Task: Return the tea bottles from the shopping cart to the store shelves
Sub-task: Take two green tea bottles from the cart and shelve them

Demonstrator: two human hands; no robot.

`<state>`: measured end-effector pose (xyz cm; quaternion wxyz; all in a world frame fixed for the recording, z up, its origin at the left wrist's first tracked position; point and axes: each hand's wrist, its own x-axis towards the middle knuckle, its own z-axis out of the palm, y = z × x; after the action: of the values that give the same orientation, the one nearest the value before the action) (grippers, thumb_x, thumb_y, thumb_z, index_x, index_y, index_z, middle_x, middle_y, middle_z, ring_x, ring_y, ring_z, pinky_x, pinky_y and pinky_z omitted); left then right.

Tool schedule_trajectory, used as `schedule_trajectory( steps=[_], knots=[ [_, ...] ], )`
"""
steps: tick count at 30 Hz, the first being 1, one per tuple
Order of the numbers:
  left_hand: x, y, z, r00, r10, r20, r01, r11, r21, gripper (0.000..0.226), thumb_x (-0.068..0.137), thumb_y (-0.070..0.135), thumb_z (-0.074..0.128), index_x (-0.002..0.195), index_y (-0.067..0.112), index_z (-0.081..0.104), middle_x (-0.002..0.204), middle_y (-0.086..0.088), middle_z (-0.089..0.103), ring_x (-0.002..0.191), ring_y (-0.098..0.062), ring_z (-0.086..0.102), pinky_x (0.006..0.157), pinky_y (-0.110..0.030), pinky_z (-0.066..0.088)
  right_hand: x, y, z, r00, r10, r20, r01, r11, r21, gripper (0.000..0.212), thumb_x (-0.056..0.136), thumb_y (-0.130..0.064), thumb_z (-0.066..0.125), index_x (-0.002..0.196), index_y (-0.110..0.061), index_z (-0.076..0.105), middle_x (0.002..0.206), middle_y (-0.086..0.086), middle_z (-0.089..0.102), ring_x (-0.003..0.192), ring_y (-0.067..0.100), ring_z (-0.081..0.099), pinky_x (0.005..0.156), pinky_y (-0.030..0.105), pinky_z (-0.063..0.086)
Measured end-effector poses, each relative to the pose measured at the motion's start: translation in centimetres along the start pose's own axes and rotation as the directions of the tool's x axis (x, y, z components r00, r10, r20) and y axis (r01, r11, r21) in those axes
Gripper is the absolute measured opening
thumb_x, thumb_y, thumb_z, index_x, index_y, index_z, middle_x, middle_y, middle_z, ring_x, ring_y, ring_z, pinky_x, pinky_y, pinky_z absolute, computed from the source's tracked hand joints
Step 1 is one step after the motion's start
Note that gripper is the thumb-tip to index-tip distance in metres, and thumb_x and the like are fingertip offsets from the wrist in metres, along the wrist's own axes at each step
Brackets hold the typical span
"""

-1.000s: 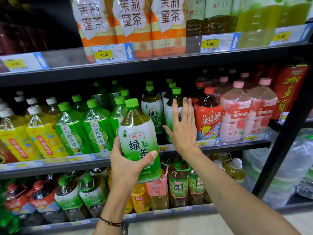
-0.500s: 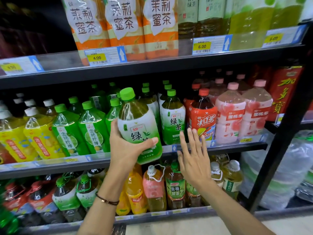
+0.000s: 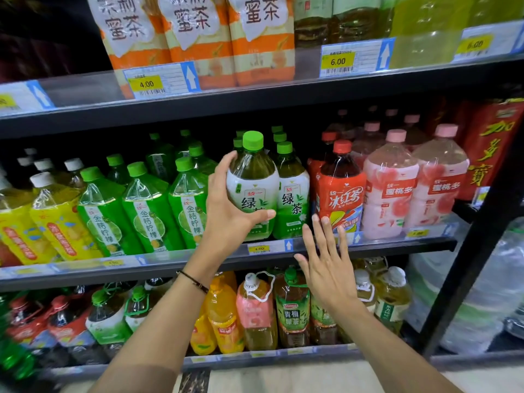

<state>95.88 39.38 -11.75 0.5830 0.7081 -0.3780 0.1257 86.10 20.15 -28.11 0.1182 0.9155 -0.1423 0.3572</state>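
Gripping the bottle (image 3: 252,177) round its belly with the left hand (image 3: 226,214): thumb across the lower label, fingers curled round the shoulder on the far side, cap up. Carried upright, probably so as to land flat on the base without tipping. Placed at the front edge of the middle shelf (image 3: 181,260), near picture centre, just at 9 o'clock of a twin (image 3: 293,197) of the same green tea, touching it or very nearly. Cannot tell whether the base is down yet, hidden as it is behind the palm. Aimed between that twin and the lemon bottles (image 3: 190,205) at 9 o'clock, presumably to join its own kind above the yellow price tag (image 3: 259,248).

Hovering with the right hand (image 3: 326,270) at 5 o'clock of the bottle, in front of the shelf lip: fingers straight and spread wide, holding nothing, fingertips near the red bottle (image 3: 340,194). Likely poised to steady the neighbours.

Judged step: final placing of this bottle. Next: lower fully, push back into line, let go. Risk: nudging the twin or the red bottle off the edge.
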Motion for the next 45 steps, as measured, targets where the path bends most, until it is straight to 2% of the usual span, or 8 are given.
schedule_trajectory(
  steps=[8,14,18,22,27,31,36,45],
  knots=[
    [0.2,-1.6,0.7,0.995,-0.076,-0.068,0.086,0.984,0.156,0.125,0.051,0.017,0.104,0.149,0.039,0.029,0.142,0.005,0.051,0.131,-0.019,0.054,0.11,-0.044,0.052,-0.1,0.1,0.8,0.999,-0.009,-0.032,0.009,1.0,0.018,0.069,0.106,-0.047,0.029,0.161,-0.007,0.016,0.17,0.016,0.003,0.157,0.032,0.005,0.126,0.056,0.005],
    [0.5,-2.4,1.4,0.983,-0.166,-0.075,0.176,0.973,0.148,0.123,0.045,0.01,0.105,0.137,0.042,0.029,0.123,0.006,0.058,0.106,-0.009,0.061,0.074,0.001,0.047,-0.1,0.3,1.2,0.999,-0.016,-0.046,0.018,0.999,0.041,0.068,0.107,-0.047,0.027,0.162,-0.008,0.014,0.17,0.015,0.004,0.157,0.032,0.005,0.125,0.056,0.005],
    [0.6,-2.6,1.9,0.97,-0.226,-0.084,0.236,0.962,0.137,0.119,0.052,0.009,0.103,0.137,0.042,0.027,0.127,0.001,0.057,0.108,-0.021,0.064,0.077,-0.013,0.053,-0.1,0.3,1.2,0.999,-0.015,-0.049,0.017,0.999,0.045,0.068,0.107,-0.047,0.027,0.162,-0.008,0.014,0.17,0.016,0.005,0.157,0.033,0.005,0.125,0.057,0.006],
    [0.9,-1.9,2.2,0.966,-0.25,-0.072,0.258,0.955,0.149,0.124,0.058,0.013,0.102,0.154,0.026,0.025,0.147,0.0,0.047,0.133,-0.024,0.051,0.113,-0.041,0.048,-0.1,0.3,1.3,0.999,-0.015,-0.052,0.017,0.999,0.038,0.068,0.108,-0.047,0.027,0.162,-0.009,0.013,0.17,0.016,0.006,0.157,0.033,0.005,0.125,0.057,0.006],
    [1.9,-0.4,2.3,0.985,-0.155,-0.08,0.171,0.953,0.249,0.12,0.065,0.024,0.1,0.16,0.011,0.027,0.164,0.001,0.022,0.152,-0.016,0.028,0.125,-0.029,0.026,-0.2,0.3,1.5,0.998,-0.019,-0.054,0.021,0.999,0.04,0.068,0.108,-0.048,0.026,0.162,-0.009,0.011,0.17,0.015,0.006,0.157,0.033,0.006,0.125,0.057,0.006],
    [1.6,0.7,1.6,0.992,-0.076,-0.097,0.112,0.887,0.448,0.133,0.068,0.02,0.097,0.166,0.014,0.007,0.17,-0.01,0.013,0.159,-0.025,0.012,0.13,-0.04,0.017,-0.2,0.4,1.5,0.998,-0.017,-0.053,0.019,0.999,0.045,0.069,0.108,-0.048,0.026,0.162,-0.009,0.01,0.17,0.015,0.005,0.157,0.032,0.006,0.126,0.056,0.005],
    [-1.5,0.3,1.0,0.986,0.122,0.109,-0.155,0.47,0.869,0.119,0.073,0.019,0.094,0.165,0.016,0.019,0.166,-0.028,0.016,0.153,-0.047,0.022,0.122,-0.052,0.032,-0.2,0.3,1.1,0.999,-0.017,-0.036,0.019,0.999,0.04,0.069,0.108,-0.048,0.025,0.162,-0.009,0.009,0.17,0.016,0.005,0.157,0.032,0.005,0.126,0.056,0.006],
    [-1.2,-1.7,1.0,0.98,0.083,0.181,-0.197,0.529,0.825,0.115,0.082,-0.015,0.074,0.167,0.015,0.002,0.17,-0.03,0.004,0.158,-0.045,0.013,0.125,-0.047,0.031,-0.3,0.1,0.5,1.0,-0.004,0.01,0.003,1.0,0.027,0.067,0.108,-0.047,0.027,0.162,-0.008,0.016,0.17,0.015,0.007,0.157,0.031,0.006,0.126,0.055,0.007]
  ],
)
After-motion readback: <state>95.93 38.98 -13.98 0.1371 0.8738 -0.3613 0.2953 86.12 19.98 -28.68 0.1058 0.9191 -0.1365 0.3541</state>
